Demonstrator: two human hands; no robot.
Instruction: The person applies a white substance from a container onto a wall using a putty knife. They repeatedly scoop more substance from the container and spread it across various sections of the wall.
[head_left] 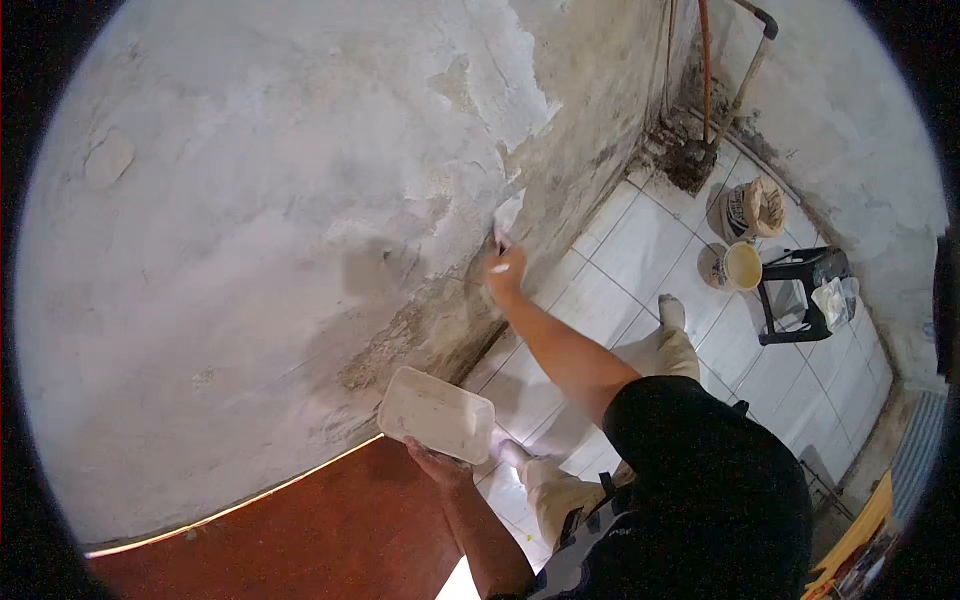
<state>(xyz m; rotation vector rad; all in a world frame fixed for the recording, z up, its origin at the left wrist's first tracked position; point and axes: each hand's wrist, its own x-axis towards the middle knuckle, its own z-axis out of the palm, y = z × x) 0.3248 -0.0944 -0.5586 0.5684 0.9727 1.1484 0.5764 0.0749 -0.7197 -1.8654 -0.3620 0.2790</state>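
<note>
My left hand (442, 464) is closed on the lower edge of a shallow, pale plastic tub (437, 415). The tub is tilted close to the wall, and greyish residue coats its inside. Higher up, my right hand (505, 268) grips a small putty knife (500, 238), mostly hidden by the fingers. Its tip is at the wall (300, 180), beside a bright white patch (508, 212) of filler. Around that spot the surface is rough, with peeling paint and bare, stained plaster. A white smear shows on the back of my right hand.
White floor tiles (650, 240) run along the wall. Near the corner stand an open bag-like container (765, 207), a bucket (742, 267) and a black stool (790, 300) with a plastic bag (835, 302). Pipes (745, 85) rise behind dirt; a reddish-brown surface (300, 530) lies lower left.
</note>
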